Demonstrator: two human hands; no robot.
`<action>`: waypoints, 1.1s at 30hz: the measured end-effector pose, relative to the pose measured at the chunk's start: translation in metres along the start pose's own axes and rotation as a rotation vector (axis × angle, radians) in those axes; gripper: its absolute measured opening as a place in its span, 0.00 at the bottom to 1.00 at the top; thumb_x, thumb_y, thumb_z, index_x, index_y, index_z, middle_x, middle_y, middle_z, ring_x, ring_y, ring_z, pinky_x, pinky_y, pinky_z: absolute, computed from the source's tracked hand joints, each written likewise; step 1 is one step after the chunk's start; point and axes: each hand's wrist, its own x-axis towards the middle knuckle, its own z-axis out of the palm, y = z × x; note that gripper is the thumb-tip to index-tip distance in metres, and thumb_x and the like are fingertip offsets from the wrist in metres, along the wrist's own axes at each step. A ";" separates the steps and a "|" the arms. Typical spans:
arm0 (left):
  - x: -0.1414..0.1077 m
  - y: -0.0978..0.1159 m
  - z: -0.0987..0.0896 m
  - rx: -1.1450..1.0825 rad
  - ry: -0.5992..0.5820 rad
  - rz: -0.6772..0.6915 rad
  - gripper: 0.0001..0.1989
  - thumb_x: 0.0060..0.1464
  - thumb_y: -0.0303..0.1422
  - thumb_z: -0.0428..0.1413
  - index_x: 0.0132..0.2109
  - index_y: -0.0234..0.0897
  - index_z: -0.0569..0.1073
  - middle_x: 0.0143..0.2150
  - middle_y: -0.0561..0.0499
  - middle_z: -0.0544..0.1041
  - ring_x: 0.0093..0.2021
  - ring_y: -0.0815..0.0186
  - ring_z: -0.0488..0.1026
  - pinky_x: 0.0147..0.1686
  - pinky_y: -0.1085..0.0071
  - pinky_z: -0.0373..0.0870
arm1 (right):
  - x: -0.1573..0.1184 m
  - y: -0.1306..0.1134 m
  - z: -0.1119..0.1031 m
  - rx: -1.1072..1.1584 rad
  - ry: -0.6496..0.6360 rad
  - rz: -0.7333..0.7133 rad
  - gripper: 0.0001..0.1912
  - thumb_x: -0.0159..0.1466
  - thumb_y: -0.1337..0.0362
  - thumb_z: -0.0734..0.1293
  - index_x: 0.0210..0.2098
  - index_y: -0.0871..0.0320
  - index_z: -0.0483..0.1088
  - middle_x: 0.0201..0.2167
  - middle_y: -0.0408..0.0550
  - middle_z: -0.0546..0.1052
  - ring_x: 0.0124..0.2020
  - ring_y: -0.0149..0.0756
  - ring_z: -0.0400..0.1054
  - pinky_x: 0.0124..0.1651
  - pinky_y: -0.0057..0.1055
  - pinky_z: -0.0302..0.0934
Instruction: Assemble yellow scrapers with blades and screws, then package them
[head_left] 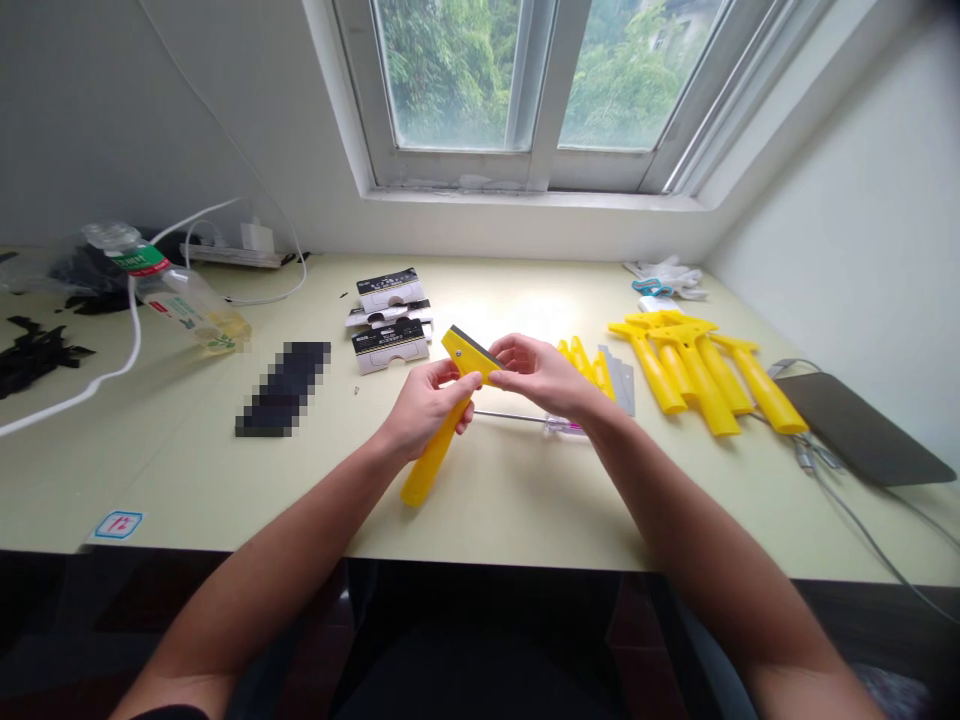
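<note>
Beneath the slanted window (529, 90), a pale green workbench (225, 480) serves as the work surface. The left hand (424, 410) grips the handle of a yellow plastic scraper (436, 456), held tilted above the bench. The right hand (544, 375) closes narrowly on the scraper's head, thumb and fingers near its dark blade edge (471, 345). To the right lie a batch of yellow scrapers (697, 375) and loose steel blades (619, 382); a screwdriver (510, 416) rests just beyond the hands. Printed backing cards (388, 320) lie stacked at left, none visibly carrying a scraper.
</note>
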 end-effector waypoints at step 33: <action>0.002 0.050 -0.052 0.269 0.536 0.504 0.21 0.54 0.34 0.63 0.56 0.46 0.77 0.52 0.48 0.78 0.24 0.73 0.74 0.21 0.77 0.71 | 0.091 0.000 0.117 -0.843 -0.293 -0.356 0.18 0.67 0.72 0.61 0.55 0.62 0.69 0.49 0.59 0.77 0.40 0.42 0.73 0.36 0.35 0.64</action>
